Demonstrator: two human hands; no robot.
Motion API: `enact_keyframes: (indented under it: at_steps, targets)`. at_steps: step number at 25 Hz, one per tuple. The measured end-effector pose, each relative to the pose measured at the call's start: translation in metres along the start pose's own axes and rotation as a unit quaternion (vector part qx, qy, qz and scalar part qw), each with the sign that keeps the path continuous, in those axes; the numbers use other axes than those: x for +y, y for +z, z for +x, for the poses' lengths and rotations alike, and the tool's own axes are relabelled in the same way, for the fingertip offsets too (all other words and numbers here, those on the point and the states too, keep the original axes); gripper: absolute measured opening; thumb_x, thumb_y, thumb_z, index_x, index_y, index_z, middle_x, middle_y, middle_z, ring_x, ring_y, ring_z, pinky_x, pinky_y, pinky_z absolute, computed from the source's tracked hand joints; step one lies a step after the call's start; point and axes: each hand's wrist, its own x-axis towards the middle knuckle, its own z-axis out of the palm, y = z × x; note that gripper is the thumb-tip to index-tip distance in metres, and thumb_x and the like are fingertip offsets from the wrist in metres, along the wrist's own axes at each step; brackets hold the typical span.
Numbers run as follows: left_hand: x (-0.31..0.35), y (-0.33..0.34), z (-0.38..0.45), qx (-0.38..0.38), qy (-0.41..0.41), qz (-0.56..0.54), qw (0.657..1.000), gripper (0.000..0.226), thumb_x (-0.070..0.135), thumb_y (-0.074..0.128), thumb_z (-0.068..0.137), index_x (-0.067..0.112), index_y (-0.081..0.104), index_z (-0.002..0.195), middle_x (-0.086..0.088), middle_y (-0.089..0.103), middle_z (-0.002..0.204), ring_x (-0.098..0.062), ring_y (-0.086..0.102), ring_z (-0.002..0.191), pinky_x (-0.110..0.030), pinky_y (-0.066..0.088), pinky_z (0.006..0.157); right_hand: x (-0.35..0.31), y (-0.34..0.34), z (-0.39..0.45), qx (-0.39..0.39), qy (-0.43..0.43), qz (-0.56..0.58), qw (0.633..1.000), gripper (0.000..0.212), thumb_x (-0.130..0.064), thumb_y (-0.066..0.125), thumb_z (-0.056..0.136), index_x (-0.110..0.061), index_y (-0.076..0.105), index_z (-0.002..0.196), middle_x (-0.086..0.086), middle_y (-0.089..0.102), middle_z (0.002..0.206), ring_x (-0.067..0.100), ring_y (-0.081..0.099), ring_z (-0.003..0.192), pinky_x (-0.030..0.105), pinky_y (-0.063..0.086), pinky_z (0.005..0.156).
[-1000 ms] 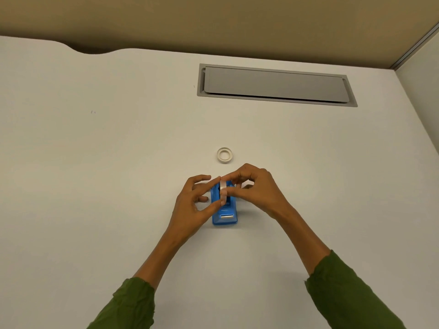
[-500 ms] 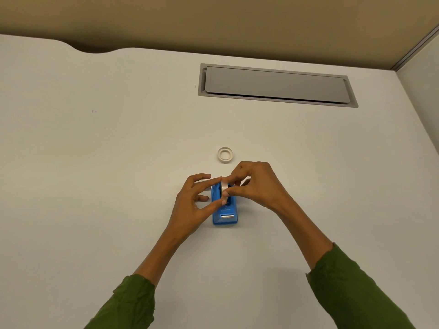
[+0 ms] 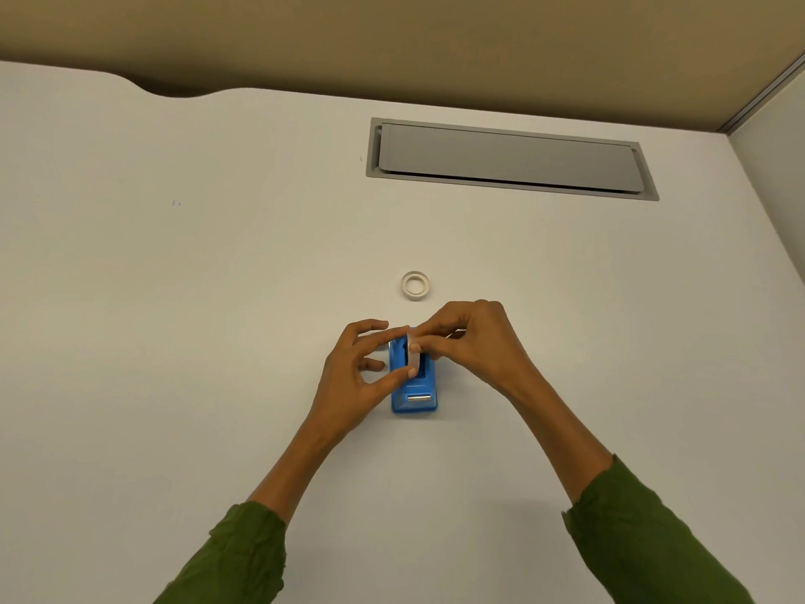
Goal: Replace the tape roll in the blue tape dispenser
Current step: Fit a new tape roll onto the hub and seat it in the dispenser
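Note:
The blue tape dispenser (image 3: 414,388) stands on the white table (image 3: 174,342), its metal cutter facing me. A white tape roll (image 3: 414,355) stands on edge in the dispenser's well. My left hand (image 3: 353,377) pinches that roll from the left, with thumb and forefinger on its rim. My right hand (image 3: 470,342) grips the same roll from the right and hides the dispenser's far end. A second, thin white tape ring (image 3: 415,285) lies flat on the table just beyond the hands.
A grey cable hatch (image 3: 509,159) is set into the table at the back right. A tan partition (image 3: 392,37) runs behind the table, and a pale side wall (image 3: 779,202) stands at the right.
Both hands stay on the roll over the dispenser. The right hand's fingers have shifted slightly further over the roll. The ring on the table has not moved.

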Motion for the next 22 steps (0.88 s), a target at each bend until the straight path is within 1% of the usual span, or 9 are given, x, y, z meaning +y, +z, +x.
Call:
enact_keyframes:
  at_steps: [2,6,10,13,15,17,19,20,22]
  targets:
    - [-0.001,0.0,0.0,-0.002,0.002,0.0,1.0,0.049,0.025,0.075,0.07,0.022,0.059,0.116,-0.004,0.049,0.127,-0.017,0.056,0.104,-0.017,0.053,0.075,0.001,0.001,-0.008,0.009,-0.042,-0.04,0.998,0.014,-0.014,0.077,0.073,-0.014,0.075,0.087,0.002,0.071,0.08,0.009,0.064,0.07,0.021,0.054,0.067]
    - [-0.003,0.001,0.002,-0.002,0.0,-0.003,1.0,0.049,0.023,0.076,0.069,0.022,0.059,0.115,-0.004,0.049,0.128,-0.016,0.055,0.104,-0.009,0.052,0.072,-0.001,0.003,-0.013,0.014,-0.123,-0.14,0.982,0.009,-0.009,0.072,0.078,-0.01,0.075,0.087,0.009,0.071,0.082,0.019,0.063,0.071,0.034,0.054,0.068]
    - [-0.004,0.001,0.003,-0.002,0.005,-0.002,1.0,0.048,0.023,0.076,0.069,0.022,0.059,0.114,-0.005,0.049,0.128,-0.016,0.055,0.105,-0.007,0.051,0.072,-0.006,0.004,-0.012,-0.012,-0.153,-0.192,0.969,0.007,-0.011,0.066,0.082,-0.008,0.071,0.085,0.008,0.066,0.082,0.019,0.058,0.07,0.038,0.053,0.066]
    - [-0.004,0.002,0.003,-0.004,0.008,-0.004,1.0,0.049,0.021,0.075,0.069,0.018,0.059,0.115,-0.006,0.048,0.128,-0.017,0.055,0.106,-0.007,0.05,0.073,-0.006,0.008,-0.012,-0.04,-0.158,-0.246,0.956,0.01,-0.015,0.058,0.087,-0.008,0.064,0.088,0.009,0.062,0.087,0.022,0.055,0.076,0.04,0.05,0.069]
    - [-0.004,0.001,0.004,-0.001,0.009,-0.004,1.0,0.047,0.021,0.076,0.069,0.019,0.059,0.114,-0.005,0.048,0.128,-0.016,0.055,0.105,-0.008,0.051,0.073,-0.005,0.01,-0.01,-0.037,-0.143,-0.238,0.96,0.01,-0.014,0.055,0.088,-0.007,0.062,0.089,0.009,0.061,0.09,0.022,0.055,0.079,0.04,0.05,0.071]
    - [-0.003,0.0,0.003,0.0,0.009,-0.006,1.0,0.046,0.021,0.076,0.07,0.019,0.06,0.113,-0.004,0.049,0.128,-0.016,0.056,0.104,-0.012,0.052,0.073,-0.005,0.01,-0.007,-0.016,-0.114,-0.192,0.975,0.01,-0.014,0.058,0.088,-0.008,0.065,0.091,0.009,0.063,0.09,0.019,0.057,0.078,0.036,0.051,0.072]
    - [-0.003,-0.001,0.002,-0.004,0.017,-0.009,1.0,0.045,0.023,0.076,0.07,0.021,0.061,0.113,-0.001,0.05,0.129,-0.015,0.056,0.106,-0.017,0.054,0.075,-0.004,0.006,-0.004,0.007,-0.069,-0.102,0.992,0.008,-0.014,0.065,0.084,-0.01,0.07,0.089,0.006,0.067,0.088,0.016,0.061,0.076,0.03,0.054,0.069]
    - [-0.002,-0.002,0.002,-0.007,0.022,-0.01,1.0,0.045,0.024,0.075,0.07,0.022,0.061,0.113,0.001,0.05,0.129,-0.014,0.056,0.107,-0.02,0.055,0.076,-0.003,0.003,-0.004,0.003,-0.05,-0.065,0.997,0.008,-0.015,0.07,0.08,-0.012,0.071,0.088,0.005,0.068,0.088,0.014,0.062,0.075,0.026,0.054,0.067]
    - [-0.001,-0.003,0.002,-0.009,0.023,-0.014,1.0,0.045,0.026,0.075,0.071,0.023,0.061,0.113,0.003,0.053,0.128,-0.013,0.056,0.108,-0.024,0.056,0.078,-0.002,-0.001,-0.004,-0.022,-0.028,-0.05,0.998,0.018,-0.016,0.079,0.069,-0.016,0.071,0.086,0.003,0.068,0.089,0.011,0.064,0.073,0.023,0.054,0.065]
